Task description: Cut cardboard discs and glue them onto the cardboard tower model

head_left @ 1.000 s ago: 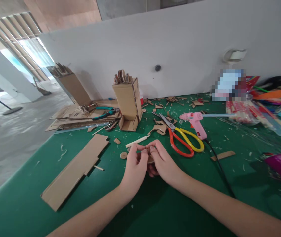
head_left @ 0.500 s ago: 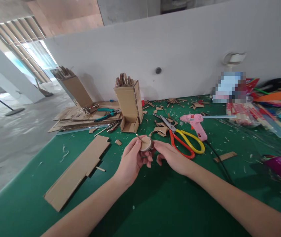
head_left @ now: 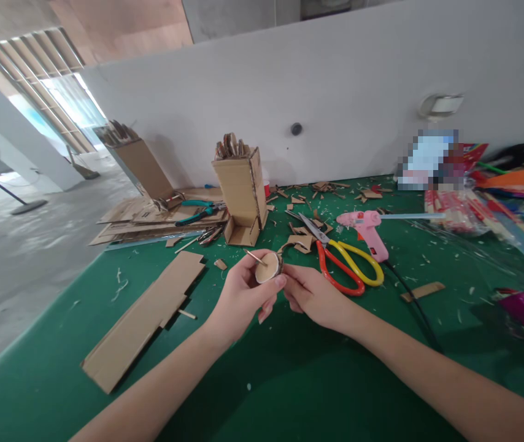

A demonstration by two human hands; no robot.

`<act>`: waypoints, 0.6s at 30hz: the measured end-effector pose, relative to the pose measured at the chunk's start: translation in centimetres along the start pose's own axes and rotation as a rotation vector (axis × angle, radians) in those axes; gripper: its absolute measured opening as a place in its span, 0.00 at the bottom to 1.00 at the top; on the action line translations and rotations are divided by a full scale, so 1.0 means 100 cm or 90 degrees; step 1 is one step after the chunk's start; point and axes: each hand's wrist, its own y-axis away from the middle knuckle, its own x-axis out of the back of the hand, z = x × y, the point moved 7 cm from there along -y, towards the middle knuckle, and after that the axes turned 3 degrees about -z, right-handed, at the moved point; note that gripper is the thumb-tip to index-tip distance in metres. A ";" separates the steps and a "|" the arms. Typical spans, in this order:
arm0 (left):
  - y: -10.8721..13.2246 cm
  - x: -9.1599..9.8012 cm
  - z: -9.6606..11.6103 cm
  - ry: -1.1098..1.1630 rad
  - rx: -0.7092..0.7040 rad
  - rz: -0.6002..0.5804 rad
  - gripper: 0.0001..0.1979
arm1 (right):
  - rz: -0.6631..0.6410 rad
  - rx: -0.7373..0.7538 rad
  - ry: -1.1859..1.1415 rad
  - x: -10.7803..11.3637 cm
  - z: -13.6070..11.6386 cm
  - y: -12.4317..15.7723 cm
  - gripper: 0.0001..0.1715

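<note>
My left hand (head_left: 241,301) is closed around a small round cardboard disc (head_left: 266,268) with a pale rim. A thin wooden stick (head_left: 253,256) pokes out of the disc's face toward the upper left. My left thumb lies along the disc's lower edge. At the disc's right edge, the fingers of my right hand (head_left: 310,294) are pinched together on the rim; what lies between the fingertips is partly hidden. Scissors (head_left: 347,261) with one red and one yellow handle lie just beyond my right hand. Behind the disc stands a tall cardboard box (head_left: 238,190) holding several round cardboard pieces.
A flat cardboard strip (head_left: 146,319) lies to the left on the green table (head_left: 262,393). Stacked cardboard sheets (head_left: 128,221), teal-handled pliers (head_left: 197,212) and a second filled box (head_left: 140,169) stand behind. A pink glue gun (head_left: 367,227) with a black cord sits to the right, among scraps.
The disc has shifted slightly left and turned, so more of the stick shows. My left thumb has moved to the lower rim, and my right fingers have drawn together against the disc's edge.
</note>
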 end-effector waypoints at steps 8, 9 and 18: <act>0.000 0.007 0.007 -0.007 -0.053 -0.004 0.15 | -0.071 -0.026 -0.129 0.000 0.006 0.003 0.17; 0.000 0.008 0.010 -0.010 -0.063 -0.005 0.15 | -0.083 -0.028 -0.154 0.000 0.007 0.003 0.17; -0.006 0.014 0.027 -0.086 -0.087 0.018 0.16 | -0.056 -0.001 -0.132 0.003 0.003 0.002 0.15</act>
